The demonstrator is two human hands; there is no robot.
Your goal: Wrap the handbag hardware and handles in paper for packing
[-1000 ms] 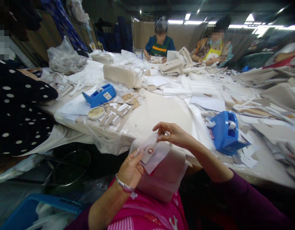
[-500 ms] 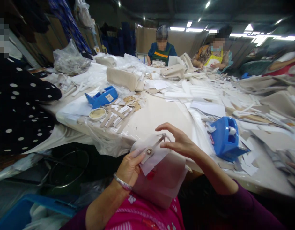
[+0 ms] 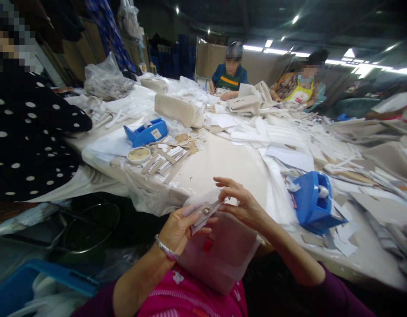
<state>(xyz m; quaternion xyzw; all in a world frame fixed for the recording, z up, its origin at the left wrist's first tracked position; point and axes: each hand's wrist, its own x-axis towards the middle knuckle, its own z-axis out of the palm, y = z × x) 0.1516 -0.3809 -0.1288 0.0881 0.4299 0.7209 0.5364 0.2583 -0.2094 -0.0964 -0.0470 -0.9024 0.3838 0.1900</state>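
My left hand (image 3: 177, 226) is closed on a narrow pale strap with a metal clasp (image 3: 207, 210), gripping it together with a white wrapping sheet (image 3: 193, 203). My right hand (image 3: 239, 200) curls its fingers around the strap's far end, which they mostly hide. Below both hands, a boxy pale handbag (image 3: 219, 251) leans between my lap and the table edge. Thin translucent wrap covers it, and a small red tag (image 3: 208, 245) shows on its front.
Blue tape dispensers stand to the left (image 3: 146, 132) and right (image 3: 317, 202). Beside the left one are a round tub (image 3: 139, 155) and cut strips (image 3: 165, 159). A blue crate (image 3: 51, 270) sits lower left. Co-workers sit across the cluttered table (image 3: 223, 156); another person stands left.
My right hand has gone from open fingers above the strap to fingers closed around its end. The white sheet is folded closer about the strap, and my left fingers have spread beneath it.
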